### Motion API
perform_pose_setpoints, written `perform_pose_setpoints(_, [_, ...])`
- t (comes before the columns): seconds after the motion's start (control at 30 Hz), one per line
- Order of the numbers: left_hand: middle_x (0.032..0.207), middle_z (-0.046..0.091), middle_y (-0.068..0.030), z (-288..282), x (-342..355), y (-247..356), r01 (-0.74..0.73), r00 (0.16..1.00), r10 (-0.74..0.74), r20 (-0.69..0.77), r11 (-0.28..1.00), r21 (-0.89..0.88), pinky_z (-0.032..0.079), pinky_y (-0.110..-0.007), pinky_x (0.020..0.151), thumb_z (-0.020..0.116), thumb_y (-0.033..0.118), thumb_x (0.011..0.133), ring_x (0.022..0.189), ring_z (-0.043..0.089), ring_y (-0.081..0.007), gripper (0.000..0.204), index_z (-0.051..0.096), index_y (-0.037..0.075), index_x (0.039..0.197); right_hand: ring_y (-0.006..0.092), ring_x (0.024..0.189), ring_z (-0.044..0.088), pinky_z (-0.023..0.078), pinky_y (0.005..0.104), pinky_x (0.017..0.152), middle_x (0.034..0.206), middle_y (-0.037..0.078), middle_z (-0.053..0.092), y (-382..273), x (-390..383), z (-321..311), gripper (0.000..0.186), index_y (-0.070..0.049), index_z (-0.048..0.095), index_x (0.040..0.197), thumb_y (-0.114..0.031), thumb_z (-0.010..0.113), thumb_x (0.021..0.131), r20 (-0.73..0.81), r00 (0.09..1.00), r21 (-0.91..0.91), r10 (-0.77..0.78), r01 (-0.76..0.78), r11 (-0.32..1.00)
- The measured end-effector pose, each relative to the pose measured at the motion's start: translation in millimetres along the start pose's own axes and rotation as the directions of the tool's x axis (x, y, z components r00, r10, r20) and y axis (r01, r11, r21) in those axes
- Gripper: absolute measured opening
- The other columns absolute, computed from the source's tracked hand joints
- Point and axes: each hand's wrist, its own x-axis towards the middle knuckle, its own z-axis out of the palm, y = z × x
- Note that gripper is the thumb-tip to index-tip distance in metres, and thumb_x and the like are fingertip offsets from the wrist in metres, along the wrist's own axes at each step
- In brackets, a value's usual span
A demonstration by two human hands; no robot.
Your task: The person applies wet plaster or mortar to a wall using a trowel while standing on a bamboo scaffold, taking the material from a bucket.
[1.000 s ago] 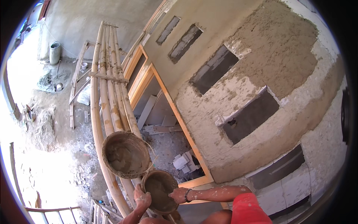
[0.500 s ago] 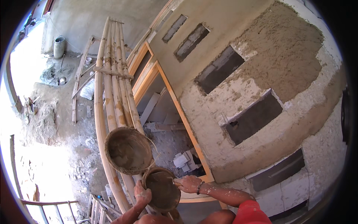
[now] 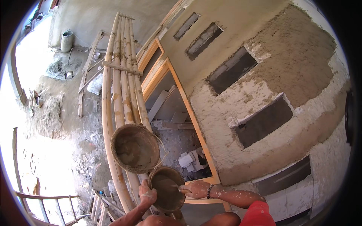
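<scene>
My left hand (image 3: 148, 193) grips the left rim of the nearer bucket (image 3: 166, 201), which holds wet grey mortar, on the bamboo pole scaffold (image 3: 126, 101). My right hand (image 3: 194, 189), with a beaded band at its wrist, is closed on the wooden handle of a trowel (image 3: 184, 190); the blade dips into that bucket, partly hidden in the mortar. A larger mud-crusted bucket (image 3: 134, 148) with mortar and a rope handle sits just beyond, on the poles.
A partly plastered wall (image 3: 286, 67) with rectangular openings rises on the right, beside an orange door frame (image 3: 179, 98) with boards inside. Far below left are rubble ground (image 3: 75, 128), a plastic drum (image 3: 66, 41) and wooden trestles (image 3: 92, 58). A railing (image 3: 45, 197) stands at lower left.
The view has shifted, so scaffold and wall sit further right. My right hand has moved slightly at the near bucket, with more of the trowel's handle showing. My left hand stays on the rim.
</scene>
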Motion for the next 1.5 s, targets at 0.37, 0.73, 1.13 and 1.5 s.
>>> perform_pose_setpoints(0.37, [0.112,0.056,-0.0237,5.6,0.1,0.1,0.007,1.000,-0.008,0.007,1.000,0.008,0.039,-0.047,0.096,0.060,0.007,0.070,0.109,0.050,-0.0407,0.048,0.049,-0.002,0.116,0.0408,0.088,0.065,0.052,0.0508,0.079,0.094,0.025,0.066,22.4,55.1,83.5,0.044,-0.005,0.052,0.125,-0.020,0.056,0.084,0.154,0.978,-0.124,0.142,-0.124,0.985])
perform_pose_setpoints(0.73, [0.107,0.057,-0.0236,-0.7,0.0,2.4,0.004,1.000,-0.004,-0.002,1.000,-0.023,0.039,-0.048,0.094,0.059,0.007,0.069,0.106,0.050,-0.0417,0.044,0.050,-0.001,0.111,0.0298,0.085,0.067,0.051,0.0381,0.080,0.100,0.017,0.069,3.5,27.4,34.1,0.054,-0.011,0.058,0.129,-0.035,0.064,0.081,0.219,0.966,0.434,0.141,-0.226,0.872])
perform_pose_setpoints(1.13, [0.100,0.059,-0.0257,7.4,-2.4,6.3,-0.030,1.000,0.030,0.000,1.000,0.009,0.041,-0.049,0.091,0.058,0.005,0.068,0.101,0.054,-0.0439,0.037,0.051,-0.002,0.105,0.0427,0.085,0.064,0.051,0.0527,0.079,0.087,0.024,0.065,14.9,46.9,109.8,0.028,-0.006,0.055,0.108,-0.020,0.051,0.084,0.009,0.990,0.114,0.138,-0.138,0.984])
perform_pose_setpoints(1.5, [0.107,0.060,-0.0293,17.8,14.4,-22.7,-0.073,0.997,0.073,0.008,0.982,0.176,0.042,-0.048,0.091,0.060,0.014,0.069,0.106,0.056,-0.0445,0.057,0.047,-0.002,0.122,0.0371,0.091,0.067,0.054,0.0477,0.080,0.094,0.020,0.069,41.0,-2.9,27.7,0.034,-0.009,0.064,0.115,-0.019,0.054,0.084,-0.218,0.950,0.075,0.222,-0.211,0.975])
